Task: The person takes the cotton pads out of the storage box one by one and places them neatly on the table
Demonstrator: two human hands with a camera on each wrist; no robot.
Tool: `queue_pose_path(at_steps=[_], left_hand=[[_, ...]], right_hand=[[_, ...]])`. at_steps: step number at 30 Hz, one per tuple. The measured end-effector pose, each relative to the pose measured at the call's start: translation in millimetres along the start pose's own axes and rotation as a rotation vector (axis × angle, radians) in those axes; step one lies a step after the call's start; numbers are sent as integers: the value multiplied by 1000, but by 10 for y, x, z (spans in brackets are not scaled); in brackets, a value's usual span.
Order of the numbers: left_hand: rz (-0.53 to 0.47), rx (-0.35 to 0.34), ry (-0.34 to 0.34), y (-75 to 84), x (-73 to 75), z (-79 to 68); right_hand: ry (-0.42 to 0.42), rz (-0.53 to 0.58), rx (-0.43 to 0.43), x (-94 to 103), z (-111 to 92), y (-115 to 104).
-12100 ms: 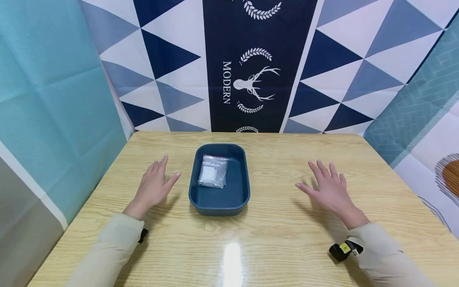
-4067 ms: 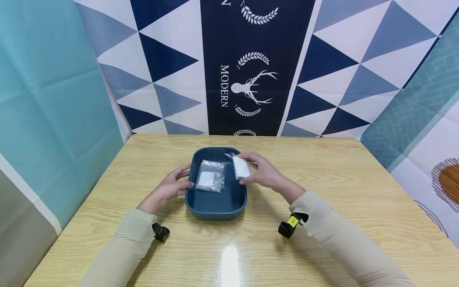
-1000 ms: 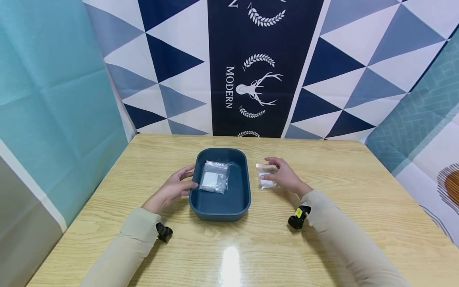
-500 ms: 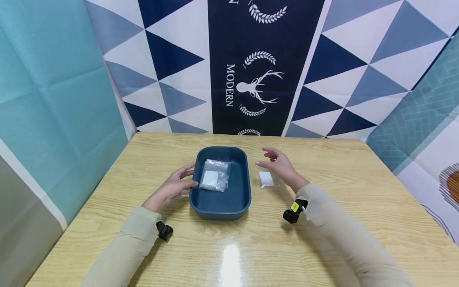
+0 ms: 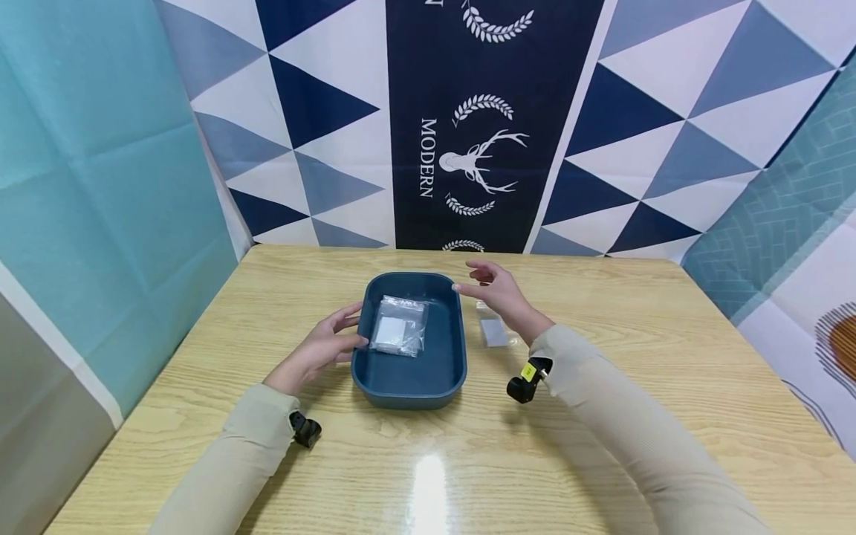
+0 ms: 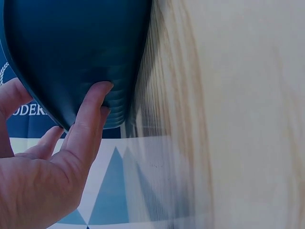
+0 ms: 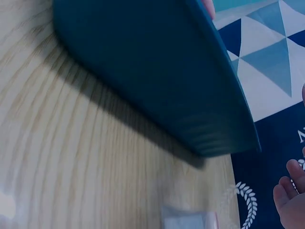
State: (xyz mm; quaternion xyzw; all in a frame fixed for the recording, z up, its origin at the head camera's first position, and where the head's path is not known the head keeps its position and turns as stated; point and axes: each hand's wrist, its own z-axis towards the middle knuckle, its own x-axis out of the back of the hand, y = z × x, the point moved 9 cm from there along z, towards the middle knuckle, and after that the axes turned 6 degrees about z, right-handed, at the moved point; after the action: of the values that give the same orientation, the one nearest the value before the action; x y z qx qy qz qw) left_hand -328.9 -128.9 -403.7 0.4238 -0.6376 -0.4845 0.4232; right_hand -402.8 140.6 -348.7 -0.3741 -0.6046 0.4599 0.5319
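Left hand: clamped on tray, thumb at left rim; likely bracing.
Right hand: thumb and fingers apart, nothing held, by far right rim; likely mid-reach, next calls for a thin-edge pinch.
Bags in tray: clear, white inside, overlapping.
Loose bag: same look, flat on table, right of tray.

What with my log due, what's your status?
Left hand gripping dark-blue rectangular plastic tub; right hand empty, near its far-right corner.
Clear rectangular plastic bag on wooden table, more bags in tub.
Nothing visibly blocking.
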Motion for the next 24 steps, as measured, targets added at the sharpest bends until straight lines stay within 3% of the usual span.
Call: queue_pose_path(at_steps=[24], left_hand=[[-12, 8, -2, -14, 18, -4]], right_hand=[[4, 73, 29, -503, 189, -392]])
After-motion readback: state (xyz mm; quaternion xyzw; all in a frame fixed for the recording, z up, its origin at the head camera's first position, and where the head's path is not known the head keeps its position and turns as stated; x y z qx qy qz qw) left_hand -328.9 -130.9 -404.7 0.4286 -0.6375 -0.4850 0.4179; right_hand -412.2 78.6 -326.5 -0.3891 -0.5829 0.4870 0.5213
